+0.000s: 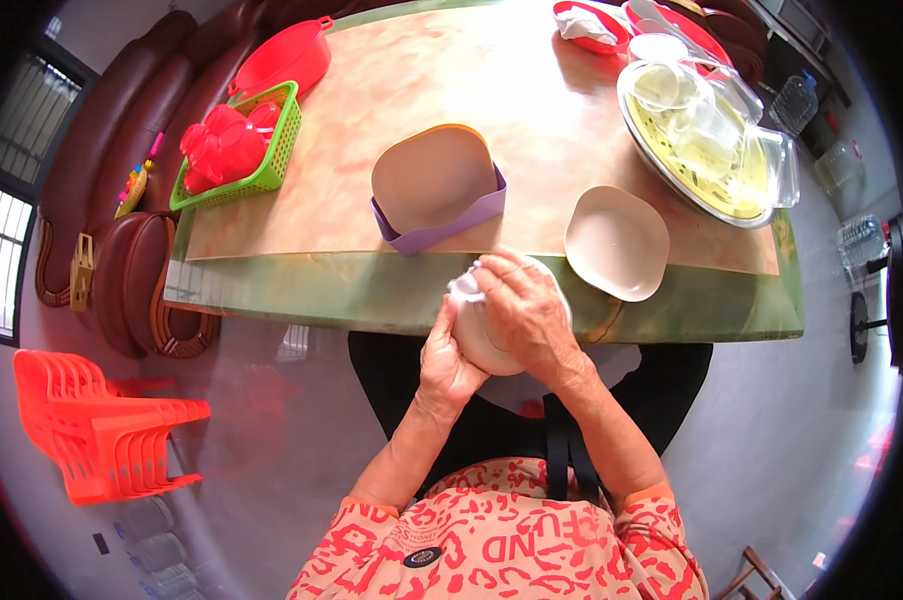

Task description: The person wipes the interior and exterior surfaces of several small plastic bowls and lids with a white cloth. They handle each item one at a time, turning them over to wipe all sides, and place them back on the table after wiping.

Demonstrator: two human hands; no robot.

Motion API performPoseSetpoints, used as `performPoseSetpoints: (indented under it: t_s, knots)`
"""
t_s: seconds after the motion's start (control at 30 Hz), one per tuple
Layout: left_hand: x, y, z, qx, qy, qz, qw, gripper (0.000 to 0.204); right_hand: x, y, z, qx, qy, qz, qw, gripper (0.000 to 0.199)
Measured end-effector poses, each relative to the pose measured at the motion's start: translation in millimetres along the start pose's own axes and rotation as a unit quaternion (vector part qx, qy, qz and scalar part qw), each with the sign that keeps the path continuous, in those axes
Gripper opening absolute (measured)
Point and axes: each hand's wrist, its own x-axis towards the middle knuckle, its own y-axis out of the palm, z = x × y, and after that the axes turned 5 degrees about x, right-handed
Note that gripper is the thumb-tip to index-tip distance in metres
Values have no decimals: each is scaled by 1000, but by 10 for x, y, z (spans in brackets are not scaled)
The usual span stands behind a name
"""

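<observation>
At the table's near edge my left hand (443, 358) grips the left side of a pale cream plate (481, 338), tilted toward me. My right hand (524, 310) is closed on a white cloth (466, 287) and presses it against the plate's upper left part; the hand hides much of the plate's face. A second cream plate (616, 243) with rounded corners lies on the table to the right. Ahead of my hands, a purple holder (441, 236) carries a stack of brownish plates (433, 180), an orange rim showing behind.
A green basket (289, 130) of red cups (233, 150) stands at left, beside a red basin (289, 58). At right, a large colander bowl (639, 135) holds clear plastic containers (706, 135). Farther back are red trays (611, 28). Red plastic chairs (96, 425) stand on the floor at left.
</observation>
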Motion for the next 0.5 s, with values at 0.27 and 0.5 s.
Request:
performPoseSetpoints:
  t_s: [0.27, 0.5]
  knots:
    - [88, -304, -43, -72, -58, 178, 980, 53, -385, -243, 313, 97, -77, 116, 985, 42]
    - [119, -390, -74, -132, -55, 217, 966, 43, -120, -58, 254, 112, -54, 67, 990, 30]
